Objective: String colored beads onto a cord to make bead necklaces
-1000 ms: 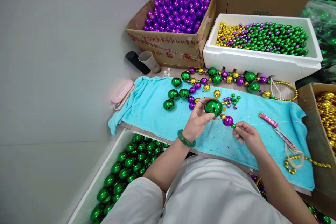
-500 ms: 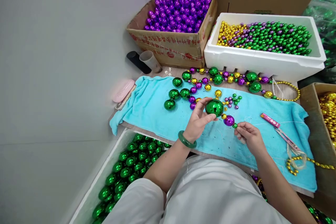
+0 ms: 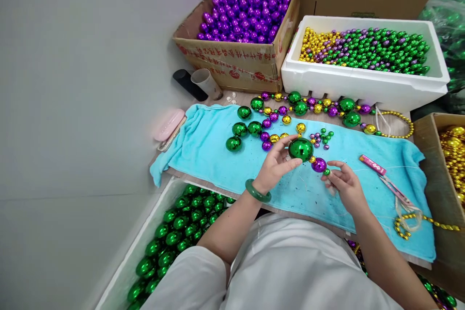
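Note:
My left hand (image 3: 276, 162), with a green bangle (image 3: 257, 191) at its wrist, grips a big shiny green bead (image 3: 301, 149) between thumb and fingers. Strung beside that bead are a small gold bead (image 3: 312, 159) and a purple bead (image 3: 319, 164). At the strand's right end, my right hand (image 3: 345, 184) has its thumb and index finger around a small green bead (image 3: 327, 172). Behind them, small loose purple and green beads (image 3: 322, 138) lie on a turquoise towel (image 3: 214, 155). More large green beads (image 3: 240, 129) rest to the left.
A beaded strand (image 3: 333, 111) runs along the towel's back edge. Behind it stand a carton (image 3: 232, 63) of purple beads and a white foam box (image 3: 363, 82) of mixed beads. Pink-handled scissors (image 3: 390, 184) lie at right. A foam bin (image 3: 145, 223) of green beads sits lower left.
The big green bead in my left hand has shifted slightly right, closer to my right hand. My right index finger has lifted and spread a little around the small green bead.

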`<act>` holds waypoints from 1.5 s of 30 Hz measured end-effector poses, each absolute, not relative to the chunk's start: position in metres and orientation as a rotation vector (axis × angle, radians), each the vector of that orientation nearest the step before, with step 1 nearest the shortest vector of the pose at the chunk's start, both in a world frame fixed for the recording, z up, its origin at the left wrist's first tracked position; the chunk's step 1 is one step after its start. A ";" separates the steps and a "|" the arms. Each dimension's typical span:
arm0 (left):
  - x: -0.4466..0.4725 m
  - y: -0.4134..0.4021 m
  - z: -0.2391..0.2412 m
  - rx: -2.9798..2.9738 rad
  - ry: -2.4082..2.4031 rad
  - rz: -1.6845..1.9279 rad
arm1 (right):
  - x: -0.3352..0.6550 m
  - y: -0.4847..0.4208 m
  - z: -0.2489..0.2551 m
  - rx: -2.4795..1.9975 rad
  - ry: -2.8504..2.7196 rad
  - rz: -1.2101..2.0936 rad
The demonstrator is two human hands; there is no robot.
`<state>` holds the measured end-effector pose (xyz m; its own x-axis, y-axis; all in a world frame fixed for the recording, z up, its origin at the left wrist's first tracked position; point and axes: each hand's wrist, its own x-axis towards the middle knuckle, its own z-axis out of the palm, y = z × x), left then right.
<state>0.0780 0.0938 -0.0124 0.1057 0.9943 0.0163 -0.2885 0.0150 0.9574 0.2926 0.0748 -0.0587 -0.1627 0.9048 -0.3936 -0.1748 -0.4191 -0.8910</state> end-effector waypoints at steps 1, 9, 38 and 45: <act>0.077 0.094 -0.013 1.058 0.938 1.245 | 0.292 0.075 -0.057 -1.263 -0.927 1.712; 0.079 0.097 -0.004 1.341 1.238 1.388 | 0.298 0.072 -0.065 -1.307 -1.108 1.807; 0.086 0.112 0.008 1.460 0.965 1.052 | 0.272 0.092 -0.010 -1.056 -1.099 1.693; 0.106 0.088 -0.055 2.114 1.220 0.463 | 0.293 0.085 0.013 -0.995 -0.997 1.415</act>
